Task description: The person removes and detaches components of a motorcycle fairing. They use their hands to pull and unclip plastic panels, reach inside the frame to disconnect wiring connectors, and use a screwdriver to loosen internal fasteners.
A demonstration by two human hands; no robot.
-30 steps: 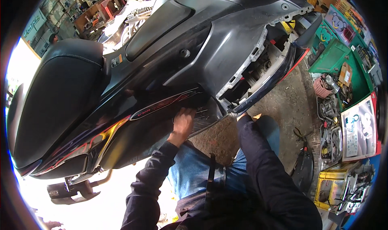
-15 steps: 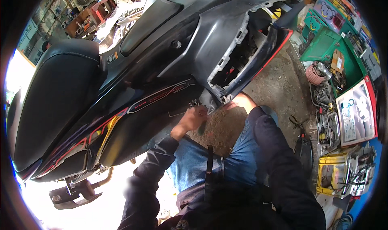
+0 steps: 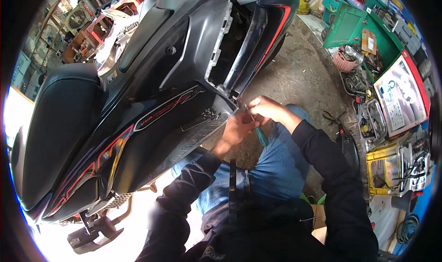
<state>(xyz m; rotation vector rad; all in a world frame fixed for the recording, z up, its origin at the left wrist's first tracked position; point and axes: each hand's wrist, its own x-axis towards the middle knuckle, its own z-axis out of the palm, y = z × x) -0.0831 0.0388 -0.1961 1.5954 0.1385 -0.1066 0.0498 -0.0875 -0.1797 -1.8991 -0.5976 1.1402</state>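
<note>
Both my hands meet just off the lower corner of the scooter's dark front panel [image 3: 258,45]. A screwdriver [image 3: 262,136] with a green handle hangs from the fingers of my left hand [image 3: 235,129], its handle pointing down toward my knee. My right hand [image 3: 270,109] is closed close beside it, fingertips near the screwdriver's shaft; whatever they pinch is too small to make out. On the scooter's black footboard [image 3: 198,140], left of my hands, lies a small heap of screws [image 3: 210,113] with a thin bent rod [image 3: 189,127] beside it.
The scooter's black seat [image 3: 64,119] and body fill the left side. Pliers [image 3: 332,117] lie on the floor to the right. Beyond them are a metal tray of parts [image 3: 369,119], a pink basket [image 3: 344,63], a yellow crate [image 3: 382,174] and a green metal box [image 3: 345,29].
My left hand has moved right, off the footboard area, bringing the screwdriver beside my right hand. My right hand has come out from behind the panel corner. The view has shifted.
</note>
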